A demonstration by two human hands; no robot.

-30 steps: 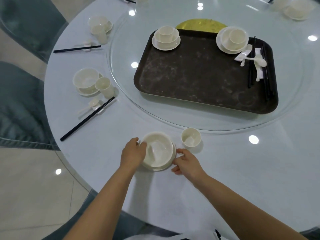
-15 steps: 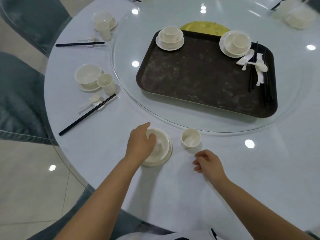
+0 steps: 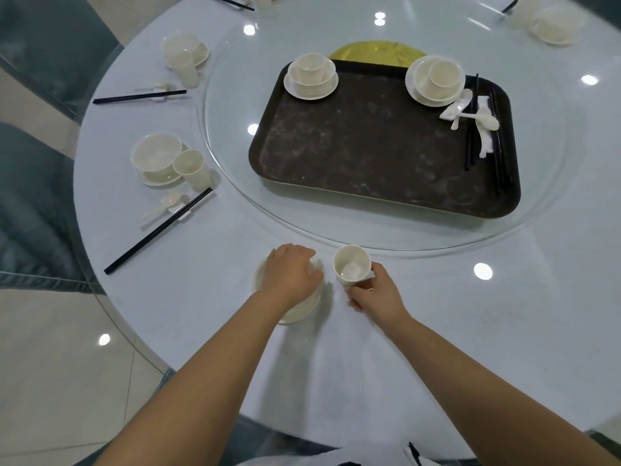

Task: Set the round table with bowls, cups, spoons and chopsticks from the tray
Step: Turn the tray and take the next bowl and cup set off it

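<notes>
**Hands on the near place setting, bowl left and cup right**

Your left hand lies palm-down over the bowl on its saucer at the near edge of the round table, fingers curled over the bowl's far rim, so most of the bowl is hidden under it. Just to the right, your right hand grips the cup low on its near side, thumb and fingers wrapped around its base. The cup sits tilted with its mouth toward you; whether it is touching the table or lifted, you cannot tell. Cup and bowl sit just beside each other, with a narrow gap between them.

Beyond your hands, the dark tray rests on the glass turntable, well apart from them. It carries two stacks of saucer, bowl and cup at its far corners, with white spoons and black chopsticks lying along its right side.

To your left, a finished setting has a bowl, a cup, a spoon and a pair of chopsticks laid beside it.
</notes>
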